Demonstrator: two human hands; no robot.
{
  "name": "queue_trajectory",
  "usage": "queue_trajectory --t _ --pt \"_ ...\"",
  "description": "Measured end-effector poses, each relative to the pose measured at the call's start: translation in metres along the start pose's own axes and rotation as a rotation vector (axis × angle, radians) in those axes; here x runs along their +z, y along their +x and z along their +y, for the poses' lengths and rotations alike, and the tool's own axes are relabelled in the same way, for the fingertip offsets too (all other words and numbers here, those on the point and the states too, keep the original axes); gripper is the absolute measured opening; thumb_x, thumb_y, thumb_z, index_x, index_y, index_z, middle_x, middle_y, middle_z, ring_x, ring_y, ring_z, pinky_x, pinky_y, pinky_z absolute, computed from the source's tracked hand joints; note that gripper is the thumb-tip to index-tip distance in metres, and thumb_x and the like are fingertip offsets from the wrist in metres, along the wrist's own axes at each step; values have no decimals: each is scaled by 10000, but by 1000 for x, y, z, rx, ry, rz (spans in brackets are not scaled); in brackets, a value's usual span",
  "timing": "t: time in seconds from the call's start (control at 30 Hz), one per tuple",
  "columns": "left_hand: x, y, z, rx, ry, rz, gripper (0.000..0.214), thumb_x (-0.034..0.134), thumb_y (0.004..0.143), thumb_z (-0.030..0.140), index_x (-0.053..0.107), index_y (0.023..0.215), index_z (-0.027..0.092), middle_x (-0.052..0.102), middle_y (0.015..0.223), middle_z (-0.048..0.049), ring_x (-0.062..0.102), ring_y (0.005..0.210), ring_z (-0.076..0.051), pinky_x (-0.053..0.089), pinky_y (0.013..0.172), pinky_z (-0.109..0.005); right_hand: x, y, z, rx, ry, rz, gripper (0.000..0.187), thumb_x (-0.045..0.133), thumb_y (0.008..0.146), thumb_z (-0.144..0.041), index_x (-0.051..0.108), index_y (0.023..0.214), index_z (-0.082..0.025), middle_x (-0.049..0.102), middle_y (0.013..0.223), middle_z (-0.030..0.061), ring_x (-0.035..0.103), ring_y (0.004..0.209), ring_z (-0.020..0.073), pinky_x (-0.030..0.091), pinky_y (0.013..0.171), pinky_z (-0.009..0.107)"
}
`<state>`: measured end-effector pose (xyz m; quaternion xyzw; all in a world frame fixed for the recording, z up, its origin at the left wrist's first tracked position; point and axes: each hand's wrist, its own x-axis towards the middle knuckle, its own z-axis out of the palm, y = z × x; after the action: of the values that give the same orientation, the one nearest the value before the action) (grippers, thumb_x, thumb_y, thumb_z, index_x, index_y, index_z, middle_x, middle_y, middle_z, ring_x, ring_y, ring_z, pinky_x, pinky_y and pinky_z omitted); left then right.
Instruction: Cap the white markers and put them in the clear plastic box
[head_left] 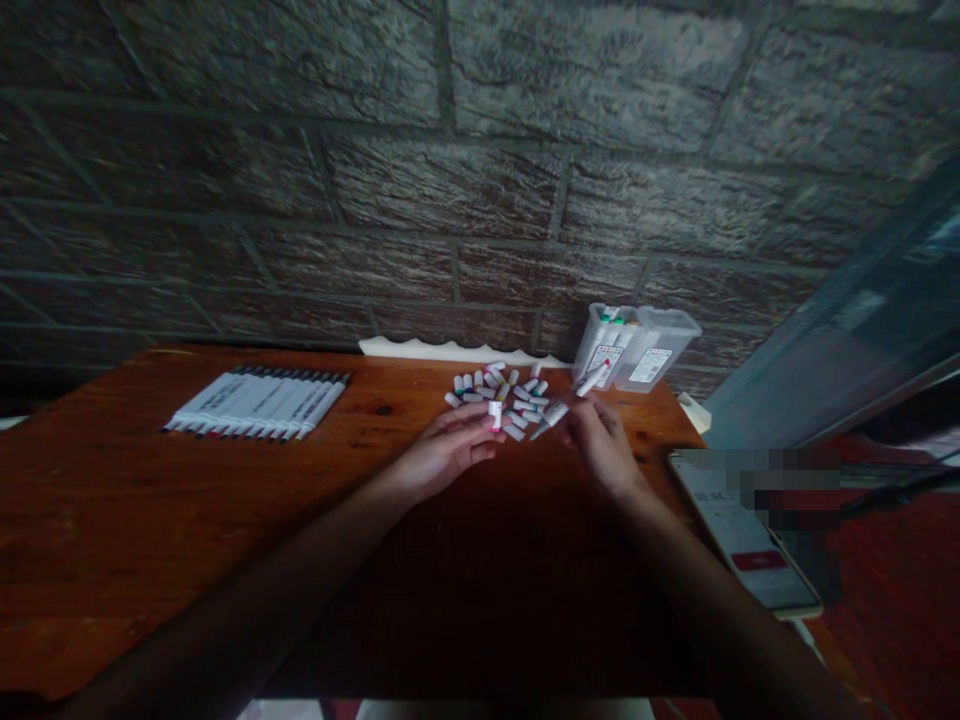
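Between the thumb and fingers of my left hand point(454, 448) is a white marker cap point(495, 415) with a pink end. My right hand point(600, 440) grips a white marker point(561, 408), tilted, with a grey tip at its lower left and a red-pink tip at its upper right. The cap and the marker are apart. Just beyond both hands lies a loose pile of white marker caps point(499, 385) with variously coloured ends. To the left, several capless white markers point(259, 405) lie side by side in a row.
Two clear plastic cases point(656, 350) stand at the back right, the left one with some markers inside. A phone point(742, 540) lies at the right edge of the wooden table point(375, 560). A white scalloped strip point(450, 350) runs along the brick wall point(495, 190).
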<state>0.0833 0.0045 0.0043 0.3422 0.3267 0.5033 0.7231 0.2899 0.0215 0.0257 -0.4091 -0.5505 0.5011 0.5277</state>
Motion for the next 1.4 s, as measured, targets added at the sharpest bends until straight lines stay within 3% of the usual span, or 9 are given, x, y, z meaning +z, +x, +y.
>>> queue_trajectory --t 0.17,0.27,0.37,0.5,0.7,0.83,1.03,1.17,1.4 --pt "-4 3 0 69 13 36 318 789 710 155 687 1011 162 730 970 -50 676 790 -112 517 650 -187 0 -7 -9 -124 -76 -149 265 576 837 -451 650 838 -196 524 575 -43 430 488 99 348 485 235" --pt "-5 4 0 118 13 26 336 807 681 153 682 992 177 734 945 -28 680 796 -106 511 677 -184 2 -11 -14 -158 -149 -271 208 625 837 -385 689 946 -220 663 828 6 589 735 146 464 680 274" --pt "-5 4 1 176 34 2 312 808 676 155 680 960 174 730 935 -18 677 816 -107 499 702 -188 4 -13 -13 -149 -131 -378 283 684 808 -336 667 1075 -246 682 934 8 615 902 171 470 836 318" --pt "-4 4 2 247 105 -4 294 806 680 170 683 947 173 720 980 -25 663 852 -117 478 705 -198 6 -14 -7 -120 -30 -410 525 744 769 -291 496 1231 -286 632 790 -42 582 702 121 467 658 259" --pt "-7 5 -1 337 275 13 339 812 668 187 701 988 193 711 946 -13 639 788 -115 456 640 -204 3 -16 -9 -97 -32 -407 217 597 894 -377 538 1077 -276 666 877 -3 577 631 104 415 509 219" --pt "-5 3 -2 368 379 -19 273 809 668 200 721 925 172 713 965 -32 645 878 -154 489 779 -272 0 -18 -17 -48 154 -453 381 421 938 -540 503 1209 -284 688 1044 65 582 557 118 311 404 232" --pt "-2 2 -6 403 451 -22 276 827 638 215 712 881 153 704 934 -39 643 880 -158 489 861 -309 3 -20 -23 -156 -14 -175 214 619 874 -397 612 1014 -235 658 708 -22 448 436 72 340 425 225" --pt "0 1 -7 383 466 -37 256 824 643 227 710 861 156 700 900 -32 640 842 -147 498 839 -302 9 -23 -20 -307 -196 8 164 674 828 -377 644 873 -223 655 768 2 582 642 121 464 570 245" --pt "-1 2 -11 397 503 -20 246 821 644 232 717 855 159 703 913 -45 636 846 -151 494 836 -305 11 -27 -11 -479 -465 11 110 658 842 -307 635 916 -228 663 885 40 626 808 181 513 715 312"
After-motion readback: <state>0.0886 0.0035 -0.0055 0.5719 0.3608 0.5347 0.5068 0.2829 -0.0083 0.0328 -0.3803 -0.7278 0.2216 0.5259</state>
